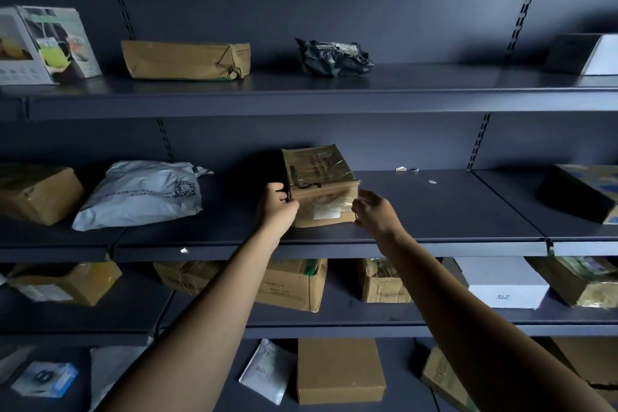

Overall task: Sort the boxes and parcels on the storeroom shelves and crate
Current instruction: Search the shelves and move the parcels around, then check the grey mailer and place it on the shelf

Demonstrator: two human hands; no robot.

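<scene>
A taped brown cardboard box [320, 184] stands on the middle shelf [434, 211], near its front edge. My left hand [277, 206] grips the box's left front corner, fingers curled round its side. At the right front corner my right hand [374, 211] touches the box with its fingertips. Both forearms reach up from below. To the left on the same shelf lie a white plastic mailer [140, 194] and another brown box [36, 194].
The top shelf holds a printed carton [43, 43], a flat brown parcel [185, 60], a crumpled black bag [334, 57] and a dark box [582, 53]. Several cartons fill the lower shelves, among them a white box [501, 284]. A dark printed box [582, 194] sits at the middle shelf's right.
</scene>
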